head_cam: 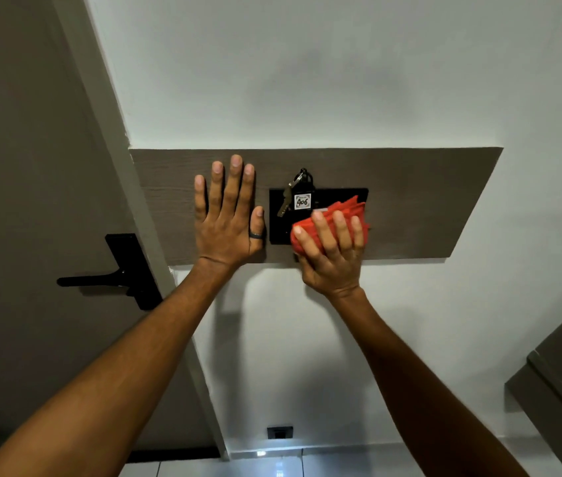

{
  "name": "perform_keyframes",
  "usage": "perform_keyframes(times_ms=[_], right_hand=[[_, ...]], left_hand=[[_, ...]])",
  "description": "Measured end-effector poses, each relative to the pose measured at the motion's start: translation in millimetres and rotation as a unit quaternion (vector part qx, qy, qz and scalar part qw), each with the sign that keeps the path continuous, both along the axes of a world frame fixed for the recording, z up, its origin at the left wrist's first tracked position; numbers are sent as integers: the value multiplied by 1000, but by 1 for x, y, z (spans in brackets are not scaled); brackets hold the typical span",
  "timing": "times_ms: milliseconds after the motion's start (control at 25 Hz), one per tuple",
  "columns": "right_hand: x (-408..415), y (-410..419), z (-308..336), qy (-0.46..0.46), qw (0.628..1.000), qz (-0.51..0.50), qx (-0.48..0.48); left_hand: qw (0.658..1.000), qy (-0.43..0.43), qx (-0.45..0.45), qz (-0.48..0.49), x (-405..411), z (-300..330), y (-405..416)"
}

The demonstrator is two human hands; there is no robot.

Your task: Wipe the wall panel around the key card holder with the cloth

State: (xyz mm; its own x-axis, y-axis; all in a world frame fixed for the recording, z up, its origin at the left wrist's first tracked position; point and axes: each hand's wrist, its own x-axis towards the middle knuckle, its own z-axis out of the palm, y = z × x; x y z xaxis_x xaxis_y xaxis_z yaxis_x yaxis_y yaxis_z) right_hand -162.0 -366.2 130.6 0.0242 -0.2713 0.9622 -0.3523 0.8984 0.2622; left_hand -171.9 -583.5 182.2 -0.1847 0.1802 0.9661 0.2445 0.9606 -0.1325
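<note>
While left fingers [224,187] lie splayed, right fingers [336,232] clutch cloth [345,213].

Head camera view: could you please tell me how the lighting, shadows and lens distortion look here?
Head view: dim, even light; soft arm shadows on the white wall; wide-angle bending slants the door and wall panel; slight blur on the right hand and cloth; glare on the floor tiles.

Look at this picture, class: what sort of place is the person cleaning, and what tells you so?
Probably a hotel room entrance. A key tagged 406 hangs in a black key card holder on a wood-look wall panel, right beside a door with a black lever handle.
</note>
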Motion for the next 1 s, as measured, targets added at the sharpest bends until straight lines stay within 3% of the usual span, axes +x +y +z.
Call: perform_keyframes(times_ms=[160, 240, 320, 520, 720, 880, 1000], right_hand=[[5, 15, 5, -51, 987, 0, -154], [-1, 7, 31, -44, 984, 14, -171], [-8, 5, 52, -52, 986, 14, -160], [8, 13, 12, -48, 993, -10, -108], [-5, 8, 50, -37, 993, -3, -115], [3, 18, 39, -53, 997, -8, -54], [24, 45, 34, -97, 995, -6, 34]], left_hand=[[1000, 2, -9, 4, 1, 1, 1], [1000, 4, -14, 5, 0, 1, 1], [1000, 4, -4, -5, -3, 0, 0], [1000, 4, -6, 2, -2, -1, 1], [1000, -4, -6, 5, -1, 2, 1], [1000, -26, 2, 4, 3, 3, 1], [996, -92, 14, 10, 22, 5, 6]])
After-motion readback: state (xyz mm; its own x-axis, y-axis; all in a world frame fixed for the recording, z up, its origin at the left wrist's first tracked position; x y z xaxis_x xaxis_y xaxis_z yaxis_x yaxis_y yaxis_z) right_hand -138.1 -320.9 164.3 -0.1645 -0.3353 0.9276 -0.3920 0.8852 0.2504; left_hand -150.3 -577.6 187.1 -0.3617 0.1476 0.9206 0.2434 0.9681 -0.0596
